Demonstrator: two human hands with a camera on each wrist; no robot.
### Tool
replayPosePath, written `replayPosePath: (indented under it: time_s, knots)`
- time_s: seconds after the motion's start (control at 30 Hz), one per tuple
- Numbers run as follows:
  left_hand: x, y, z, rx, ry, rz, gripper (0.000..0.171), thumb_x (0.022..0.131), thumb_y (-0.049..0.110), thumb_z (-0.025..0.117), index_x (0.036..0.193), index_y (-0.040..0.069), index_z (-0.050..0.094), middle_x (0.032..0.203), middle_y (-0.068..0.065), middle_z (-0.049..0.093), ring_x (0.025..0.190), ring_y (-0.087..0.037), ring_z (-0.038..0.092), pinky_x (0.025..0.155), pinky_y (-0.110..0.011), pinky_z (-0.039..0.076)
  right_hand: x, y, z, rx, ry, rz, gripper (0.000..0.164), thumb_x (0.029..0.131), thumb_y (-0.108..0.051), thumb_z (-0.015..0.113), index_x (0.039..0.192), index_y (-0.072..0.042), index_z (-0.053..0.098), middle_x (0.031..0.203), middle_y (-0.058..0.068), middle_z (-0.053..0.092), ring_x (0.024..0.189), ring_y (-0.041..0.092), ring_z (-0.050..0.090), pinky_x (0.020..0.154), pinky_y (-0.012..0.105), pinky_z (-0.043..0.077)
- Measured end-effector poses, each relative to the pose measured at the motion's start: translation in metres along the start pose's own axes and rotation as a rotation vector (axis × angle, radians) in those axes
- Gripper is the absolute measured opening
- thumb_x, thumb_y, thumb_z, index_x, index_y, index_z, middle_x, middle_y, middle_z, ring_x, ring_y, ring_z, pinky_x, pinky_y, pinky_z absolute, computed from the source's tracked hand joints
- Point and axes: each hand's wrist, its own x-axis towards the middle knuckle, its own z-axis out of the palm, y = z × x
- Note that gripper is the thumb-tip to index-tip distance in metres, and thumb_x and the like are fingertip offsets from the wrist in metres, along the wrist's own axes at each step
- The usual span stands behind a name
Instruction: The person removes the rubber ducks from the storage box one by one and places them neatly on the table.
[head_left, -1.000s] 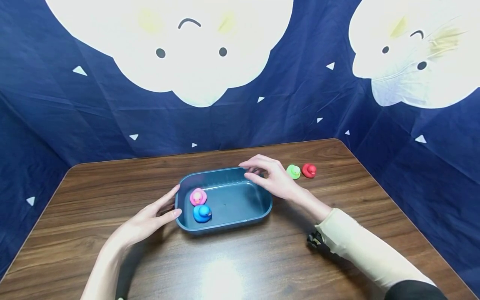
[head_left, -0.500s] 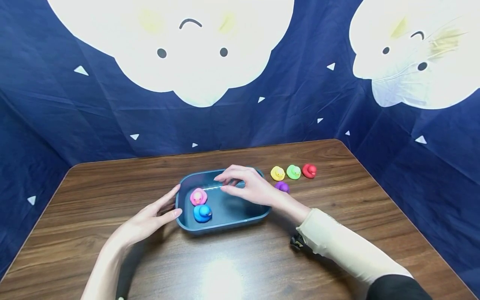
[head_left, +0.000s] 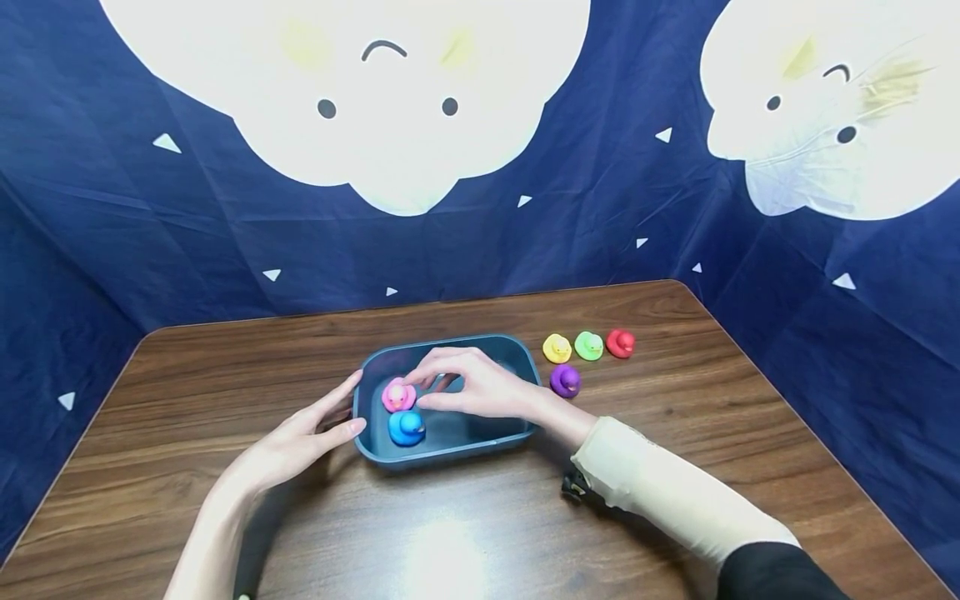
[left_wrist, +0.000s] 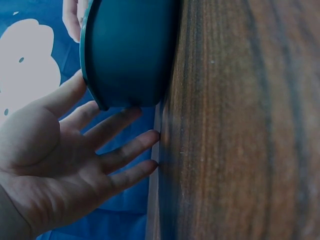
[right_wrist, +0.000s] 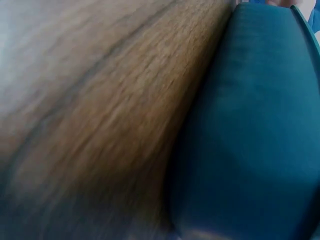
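A dark teal plastic basin [head_left: 472, 450] holds a pink rubber duck [head_left: 398, 397] and, just in front of it, a blue rubber duck [head_left: 407, 428], both near its left end. My left hand [head_left: 296, 442] rests against that end, thumb and fingers spread; the left wrist view shows the thumb at the rim and the fingers straight alongside the outer wall [left_wrist: 130, 55]. Over the basin reaches my right hand [head_left: 480, 385], index finger and thumb parted, fingertips right at the pink duck's right side. The right wrist view shows mostly the basin's outer wall [right_wrist: 250, 125].
To the right of the basin, yellow [head_left: 557, 348], green [head_left: 588, 346] and red [head_left: 620, 343] rubber ducks form a row, with a purple rubber duck [head_left: 566, 381] in front. The wooden table [head_left: 225, 358] meets a blue cloth backdrop [head_left: 187, 242] printed with clouds.
My right hand has moved left from the basin's far right corner to the pink duck, uncovering the yellow and purple ducks. The left hand has stayed at the basin's end.
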Motion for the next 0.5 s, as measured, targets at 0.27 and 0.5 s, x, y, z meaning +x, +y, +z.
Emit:
replayPosePath:
  time_s: [0.27, 0.5]
  knots:
    - [-0.0012, 0.0006, 0.0004, -0.018, -0.007, -0.018, 0.076, 0.105, 0.040, 0.057, 0.166, 0.032, 0.013, 0.168, -0.023, 0.029, 0.153, -0.046, 0.033, 0.116, -0.069, 0.032, 0.0081, 0.0035, 0.0086, 0.036, -0.090, -0.042, 0.032, 0.091, -0.014, 0.079, 0.122, -0.007, 0.074, 0.119, 0.010, 0.073, 0.109, 0.026, 0.070, 0.094, 0.033, 0.061]
    - [-0.0005, 0.0003, 0.0002, -0.020, -0.002, -0.005, 0.076, 0.105, 0.039, 0.058, 0.167, 0.030, 0.014, 0.167, -0.022, 0.030, 0.153, -0.045, 0.034, 0.117, -0.067, 0.032, 0.0097, 0.0071, 0.0108, 0.054, -0.119, -0.018, 0.032, 0.091, -0.014, 0.079, 0.122, -0.009, 0.075, 0.120, 0.004, 0.074, 0.112, 0.022, 0.069, 0.096, 0.037, 0.060]
